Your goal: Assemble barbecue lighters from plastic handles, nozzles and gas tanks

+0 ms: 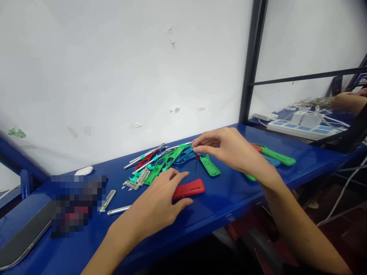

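Judging by the loose parts, you seem partway through work on coloured plastic handles, though whether they are coming apart or going together cannot be told. Already separate on the blue counter (229, 191) lie a hollow green plastic half-shell (210, 166), a silver metal tube (119, 210) and small translucent grey inserts (143, 177), with a heap of green, red and blue plastic frames (154, 174) on the far side. A long, rounded green plastic handle (278, 156) at the right looks whole and probably remains to be dealt with. Your slotted red plastic shell (192, 188) lies at your left grip (156, 200), which hides its left end; thumb and forefinger stand spread on its near and far sides, and you cannot tell whether the rest presses on it. Your right grip (231, 147) pinches a small red-handled screwdriver (197, 156), dark shaft downward. That shaft stands on the far side of the red shell, apart from it, just left of the green half-shell.
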{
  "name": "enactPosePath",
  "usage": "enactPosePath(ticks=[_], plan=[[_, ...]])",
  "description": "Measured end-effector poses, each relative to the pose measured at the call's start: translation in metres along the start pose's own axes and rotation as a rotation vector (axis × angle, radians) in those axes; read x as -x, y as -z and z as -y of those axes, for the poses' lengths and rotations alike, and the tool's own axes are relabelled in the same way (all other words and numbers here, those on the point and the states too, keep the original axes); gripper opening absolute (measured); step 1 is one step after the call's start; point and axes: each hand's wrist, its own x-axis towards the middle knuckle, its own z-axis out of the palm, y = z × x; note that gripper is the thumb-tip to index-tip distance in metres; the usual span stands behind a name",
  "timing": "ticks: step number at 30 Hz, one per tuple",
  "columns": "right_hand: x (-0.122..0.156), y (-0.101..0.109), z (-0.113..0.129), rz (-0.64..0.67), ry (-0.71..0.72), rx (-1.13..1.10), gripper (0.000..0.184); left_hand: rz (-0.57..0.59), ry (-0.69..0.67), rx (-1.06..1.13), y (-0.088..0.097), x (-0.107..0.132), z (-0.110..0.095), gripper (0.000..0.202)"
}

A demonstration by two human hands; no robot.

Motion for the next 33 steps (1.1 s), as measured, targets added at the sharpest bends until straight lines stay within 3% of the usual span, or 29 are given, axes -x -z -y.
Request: enactPosePath(ticks=[2, 4, 6, 11, 15, 19, 21, 25, 30, 33], plan=[[0.013, -0.006, -0.003, -0.004, 0.025, 0.034, 0.01, -0.06, 0.102, -0.088, -0.003, 0.019, 0.015, 0.052], [0.031, -0.018, -0.01, -0.007, 0.034, 0.025, 0.013, -0.025, 0.102, -0.07, -0.006, 0.032, 0.03, 0.035], [0.048, -0.031, -0.022, -0.003, 0.03, -0.005, 0.015, -0.012, 0.089, -0.059, -0.006, 0.039, 0.038, 0.032], [0.07, -0.05, -0.043, 0.14, 0.098, 0.061, 0.019, -0.131, 0.074, -0.167, 0.008, 0.047, 0.037, 0.033], [0.07, -0.048, -0.028, 0.157, 0.13, 0.052, 0.034, -0.196, 0.081, -0.249, 0.016, 0.059, 0.034, 0.038], [0.066, -0.058, 0.0, 0.416, 0.217, 0.063, 0.058, -0.184, 0.011, -0.172, 0.013, 0.069, 0.037, 0.047], [0.065, -0.069, 0.006, 0.476, 0.244, 0.061, 0.053, -0.177, -0.002, -0.15, 0.01, 0.071, 0.039, 0.053], [0.065, -0.081, 0.005, 0.463, 0.209, 0.031, 0.039, -0.198, -0.001, -0.156, 0.013, 0.069, 0.041, 0.053], [0.066, -0.071, 0.004, 0.486, 0.17, -0.097, 0.045, -0.151, -0.026, -0.115, 0.03, 0.062, 0.034, 0.026], [0.064, -0.068, 0.006, 0.536, 0.189, -0.186, 0.045, -0.184, -0.057, -0.153, 0.034, 0.059, 0.029, 0.021]])
